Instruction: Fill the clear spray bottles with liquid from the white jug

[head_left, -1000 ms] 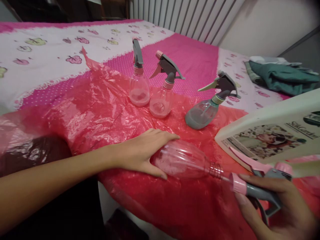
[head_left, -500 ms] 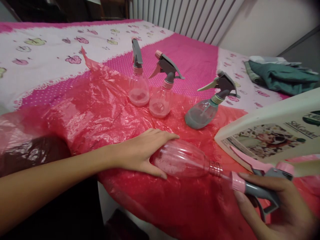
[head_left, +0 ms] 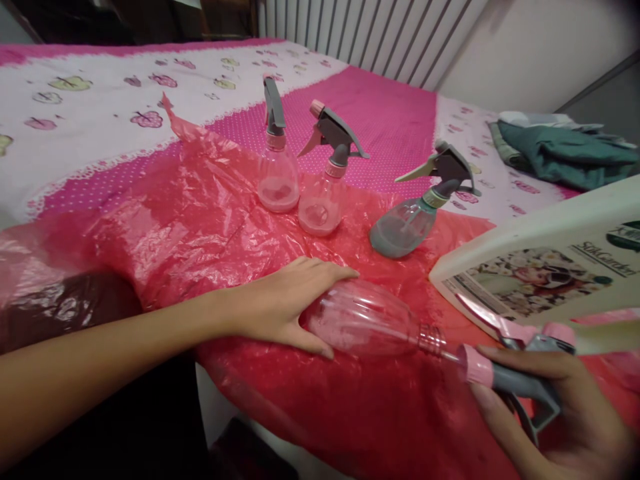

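Observation:
My left hand (head_left: 295, 303) is wrapped round the base of a clear pink bottle (head_left: 370, 317), whose open threaded neck points right. Some liquid shows inside, near the base. In my right hand (head_left: 560, 407) is a pink and grey trigger sprayer head (head_left: 520, 380), held by its collar and body. Its thin tube reaches into the bottle's neck, and a small gap separates the collar from the threads. Both lie over a red plastic sheet (head_left: 370, 413).
Two pink spray bottles (head_left: 278, 180) (head_left: 323, 203) and a teal spray bottle (head_left: 405, 227) stand behind on the sheet. A large white jug (head_left: 550, 267) is at the right. Folded green cloth (head_left: 570, 150) lies farther back on the patterned bedsheet (head_left: 125, 100).
The sprayer head has turned slightly in my right hand and shifted a little, its trigger now lower. My left hand and the bottle have stayed in place.

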{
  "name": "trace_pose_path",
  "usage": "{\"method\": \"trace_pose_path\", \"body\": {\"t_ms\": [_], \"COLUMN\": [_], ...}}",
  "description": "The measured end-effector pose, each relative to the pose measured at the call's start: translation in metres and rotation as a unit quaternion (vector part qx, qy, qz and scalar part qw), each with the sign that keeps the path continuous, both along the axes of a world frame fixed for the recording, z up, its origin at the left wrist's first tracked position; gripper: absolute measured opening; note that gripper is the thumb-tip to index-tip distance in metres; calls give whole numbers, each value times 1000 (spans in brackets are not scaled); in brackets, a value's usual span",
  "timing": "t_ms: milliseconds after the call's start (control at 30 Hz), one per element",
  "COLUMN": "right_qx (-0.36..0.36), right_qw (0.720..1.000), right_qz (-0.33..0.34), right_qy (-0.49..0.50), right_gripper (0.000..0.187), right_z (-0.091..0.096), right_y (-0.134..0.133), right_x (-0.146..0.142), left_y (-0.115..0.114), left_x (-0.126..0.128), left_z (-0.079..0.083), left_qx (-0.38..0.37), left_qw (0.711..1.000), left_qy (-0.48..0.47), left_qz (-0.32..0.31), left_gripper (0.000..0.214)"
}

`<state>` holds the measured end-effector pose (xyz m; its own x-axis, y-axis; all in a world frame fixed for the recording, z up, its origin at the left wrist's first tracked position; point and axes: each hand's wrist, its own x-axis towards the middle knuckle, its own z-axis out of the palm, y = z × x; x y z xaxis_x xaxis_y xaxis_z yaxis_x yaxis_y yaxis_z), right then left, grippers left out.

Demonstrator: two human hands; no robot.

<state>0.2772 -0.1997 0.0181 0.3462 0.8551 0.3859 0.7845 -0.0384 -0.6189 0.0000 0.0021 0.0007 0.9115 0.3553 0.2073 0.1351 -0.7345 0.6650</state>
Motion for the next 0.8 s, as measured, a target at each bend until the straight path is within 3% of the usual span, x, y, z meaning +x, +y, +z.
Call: {"method": "trace_pose_path", "body": {"t_ms": [133,267,433,800], "right_qx": [32,5,-4,-17], "right_qw": [998,996,987,984], "right_qz": [24,22,74,93], "right_qy": [-52,-88,-145,-148], "right_gripper": [23,24,20,16], "right_z": [-6,-10,-8,-1], "right_y": [2,1,6,11], "right_x": [8,12,11,7], "left_y": [0,1,1,1], "left_x": [0,0,1,0], "left_z": [-1,-1,-1,-1], "left_qx": [4,4,1,8], "left_qw": [1000,1000,1000,1000], "left_qy": [1,2,6,2], "left_qz": [0,-1,0,2], "left_gripper": [90,91,92,91]}}
